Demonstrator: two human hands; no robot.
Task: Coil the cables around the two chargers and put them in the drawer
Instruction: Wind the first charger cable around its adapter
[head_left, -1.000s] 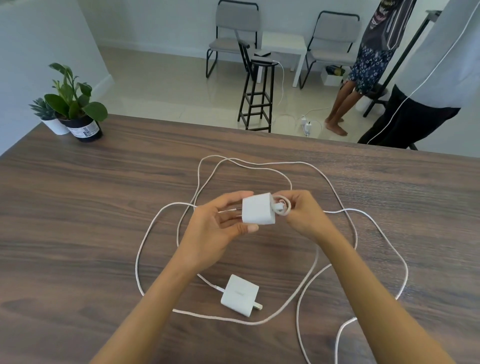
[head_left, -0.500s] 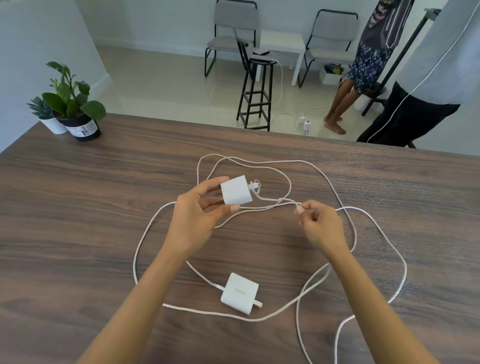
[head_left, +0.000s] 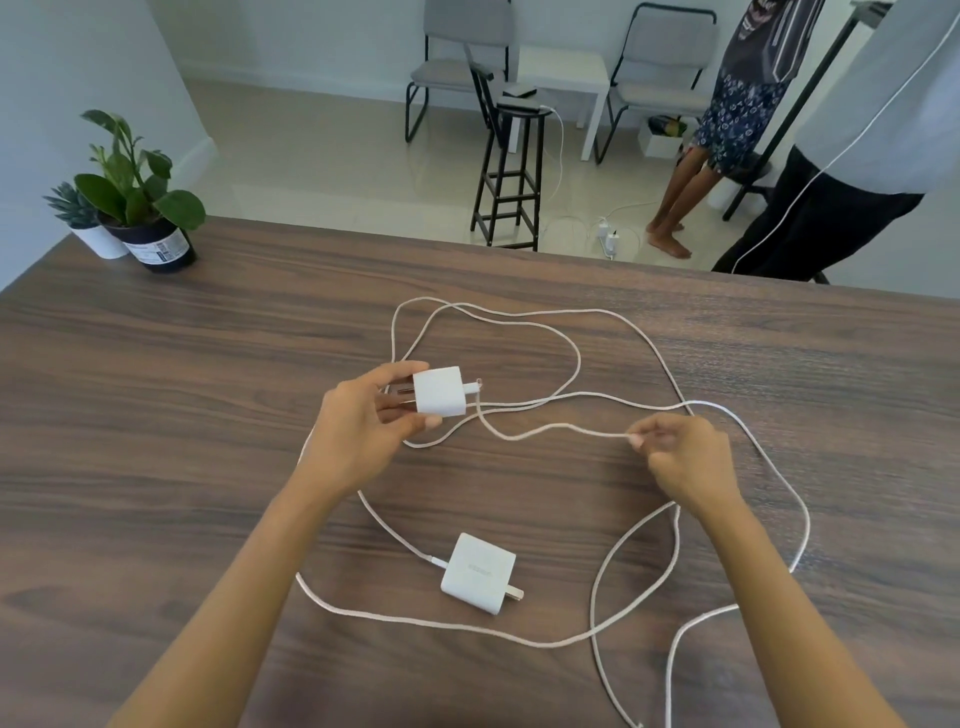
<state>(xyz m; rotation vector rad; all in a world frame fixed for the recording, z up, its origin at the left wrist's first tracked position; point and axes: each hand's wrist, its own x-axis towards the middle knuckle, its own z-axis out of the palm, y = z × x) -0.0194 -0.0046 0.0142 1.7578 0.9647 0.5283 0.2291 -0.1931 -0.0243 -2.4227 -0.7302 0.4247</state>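
My left hand (head_left: 363, 423) holds a small white charger (head_left: 441, 391) above the table, prongs toward my palm. Its white cable (head_left: 550, 430) leaves the charger's right side, dips and runs to my right hand (head_left: 685, 457), which pinches it between thumb and fingertips. A second white charger (head_left: 478, 571) lies flat on the wooden table (head_left: 156, 415) nearer me, prongs pointing right, its cable plugged in at its left. Long loops of white cable spread over the table around both hands. No drawer is in view.
Two potted plants (head_left: 135, 208) stand at the table's far left corner. Beyond the far edge are a black stool (head_left: 511, 171), two grey chairs, a white side table and two standing people (head_left: 737, 119) at the right.
My hands have drawn apart: the right slid away from the charger to the right along the cable, while the left carried the charger left and slightly away from me.
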